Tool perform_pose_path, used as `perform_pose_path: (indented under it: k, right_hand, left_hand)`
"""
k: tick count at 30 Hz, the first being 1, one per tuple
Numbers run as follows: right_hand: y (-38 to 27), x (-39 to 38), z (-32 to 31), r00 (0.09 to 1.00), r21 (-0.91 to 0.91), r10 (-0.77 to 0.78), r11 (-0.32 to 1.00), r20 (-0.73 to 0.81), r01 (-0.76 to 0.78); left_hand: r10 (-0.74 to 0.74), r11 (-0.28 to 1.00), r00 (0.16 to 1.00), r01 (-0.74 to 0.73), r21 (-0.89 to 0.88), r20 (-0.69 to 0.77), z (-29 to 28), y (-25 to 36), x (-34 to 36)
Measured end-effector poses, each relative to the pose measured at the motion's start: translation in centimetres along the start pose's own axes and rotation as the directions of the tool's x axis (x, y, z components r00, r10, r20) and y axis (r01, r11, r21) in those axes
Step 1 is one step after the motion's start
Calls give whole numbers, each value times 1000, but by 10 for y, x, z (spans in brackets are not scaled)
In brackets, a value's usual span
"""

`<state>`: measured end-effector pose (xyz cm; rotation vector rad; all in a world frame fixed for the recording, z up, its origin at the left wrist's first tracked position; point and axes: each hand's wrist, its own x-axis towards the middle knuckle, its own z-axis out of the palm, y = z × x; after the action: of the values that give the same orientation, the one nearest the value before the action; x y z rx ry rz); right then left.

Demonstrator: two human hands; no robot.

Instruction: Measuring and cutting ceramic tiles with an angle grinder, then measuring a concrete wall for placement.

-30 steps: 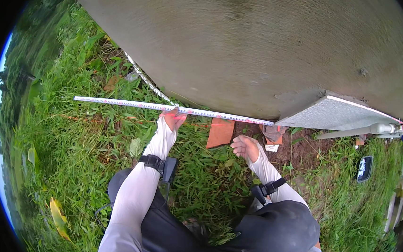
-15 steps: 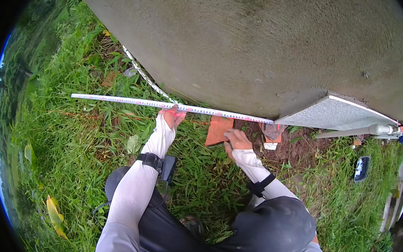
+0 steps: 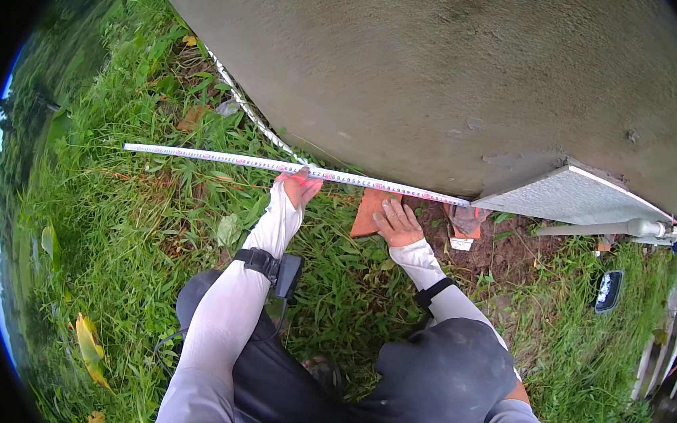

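Note:
A long white measuring tape [image 3: 215, 156] with dark and red markings stretches across the grass along the foot of the wall. My left hand [image 3: 298, 188] is closed on its middle stretch from below. At its right end the tape meets the near corner of a speckled grey-white tile [image 3: 574, 192] that sticks out from the wall. A flat orange brick piece [image 3: 366, 215] lies just under the tape. Over this piece's right side rests my right hand [image 3: 398, 222], fingers stretched out and slightly spread, holding nothing.
A rough grey cement wall [image 3: 413, 74] fills the far side. White cord or strip [image 3: 243, 105] runs along its left foot. Broken brick bits [image 3: 463, 228] sit on bare soil right of my hand. A white pipe [image 3: 615, 228] and a dark-rimmed mirror-like object [image 3: 608, 291] are farther right.
My right hand has moved up and flattened onto the orange piece, its fingers straighter. The left part of the tape has risen slightly, left hand still on it. The whole view has shifted slightly.

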<state>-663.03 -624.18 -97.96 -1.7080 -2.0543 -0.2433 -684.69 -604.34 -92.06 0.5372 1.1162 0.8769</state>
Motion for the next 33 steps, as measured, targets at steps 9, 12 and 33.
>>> perform_pose_path:
  k: [9, 12, 33]
  right_hand:
    - [4, 39, -13, 927, 112, -236, 971, 290, 212]
    - [8, 51, -13, 845, 63, -304, 949, 440, 308]
    - [-35, 31, 16, 974, 23, 73, 997, 214, -80]
  left_hand:
    - [26, 1000, 997, -26, 2, 68, -9, 0, -1]
    - [28, 1000, 997, -27, -14, 76, -2, 0, -3]
    - [41, 999, 994, -40, -12, 99, -4, 10, -15]
